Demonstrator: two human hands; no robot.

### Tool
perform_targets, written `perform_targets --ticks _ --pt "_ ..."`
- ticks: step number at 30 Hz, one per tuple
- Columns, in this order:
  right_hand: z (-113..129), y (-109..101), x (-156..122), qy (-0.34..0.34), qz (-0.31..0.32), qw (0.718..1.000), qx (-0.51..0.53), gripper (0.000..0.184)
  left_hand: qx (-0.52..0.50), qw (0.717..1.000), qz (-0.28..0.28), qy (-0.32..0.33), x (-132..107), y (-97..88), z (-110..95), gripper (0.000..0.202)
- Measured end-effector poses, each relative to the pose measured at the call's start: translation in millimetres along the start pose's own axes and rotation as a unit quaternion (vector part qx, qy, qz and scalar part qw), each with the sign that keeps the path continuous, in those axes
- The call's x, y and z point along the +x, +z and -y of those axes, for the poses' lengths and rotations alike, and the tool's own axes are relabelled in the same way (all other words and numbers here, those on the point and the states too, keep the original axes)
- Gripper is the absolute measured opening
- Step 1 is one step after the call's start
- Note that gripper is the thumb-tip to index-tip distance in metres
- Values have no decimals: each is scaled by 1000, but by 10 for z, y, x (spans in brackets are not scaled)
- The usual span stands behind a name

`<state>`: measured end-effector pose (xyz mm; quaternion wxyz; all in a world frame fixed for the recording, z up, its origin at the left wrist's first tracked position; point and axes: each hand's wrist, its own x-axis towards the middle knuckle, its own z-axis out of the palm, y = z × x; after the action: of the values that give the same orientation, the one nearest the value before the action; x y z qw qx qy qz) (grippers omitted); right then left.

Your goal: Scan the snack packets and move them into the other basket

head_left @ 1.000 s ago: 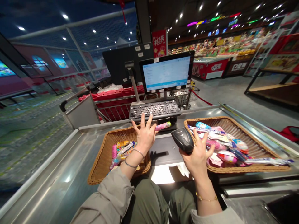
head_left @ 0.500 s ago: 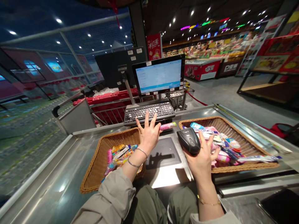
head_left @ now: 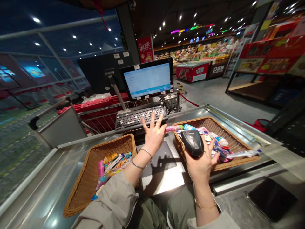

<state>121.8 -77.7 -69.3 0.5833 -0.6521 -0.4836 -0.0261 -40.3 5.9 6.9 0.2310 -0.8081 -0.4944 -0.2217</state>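
Note:
My left hand (head_left: 153, 138) is raised just in front of the black keyboard (head_left: 140, 117), palm down, its fingers spread. A slim pink tube-shaped package with a green end (head_left: 174, 128) sticks out to the right from under its thumb. What the palm covers is hidden. My right hand (head_left: 199, 165) is wrapped round a black handheld barcode scanner (head_left: 192, 143), whose rounded head points up and forward. Behind and right of it stands a wicker basket (head_left: 234, 167) full of small packaged goods. On the left, another wicker basket (head_left: 77, 187) contains several colourful small packages.
A lit monitor (head_left: 149, 78) rises behind the keyboard. A grey flat panel (head_left: 164, 156) is set in the metal counter (head_left: 52, 184) between the baskets. At lower right lies a dark flat object (head_left: 271, 198). Shopping carts (head_left: 175, 97) stand beyond the counter.
The view has turned to the right, so the counter and monitor appear further left. Both hands keep their holds, and the pink package now overlaps the right basket's near-left rim.

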Motion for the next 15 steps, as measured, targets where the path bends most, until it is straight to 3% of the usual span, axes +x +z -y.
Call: perform_targets --ticks 10,15 --pt "-33 -28 75 100 -97 990 -16 65 -12 998 -11 54 249 189 -184 21" --pt "-92 -77 123 151 -145 978 -23 72 -27 996 -13 79 402 252 -294 19"
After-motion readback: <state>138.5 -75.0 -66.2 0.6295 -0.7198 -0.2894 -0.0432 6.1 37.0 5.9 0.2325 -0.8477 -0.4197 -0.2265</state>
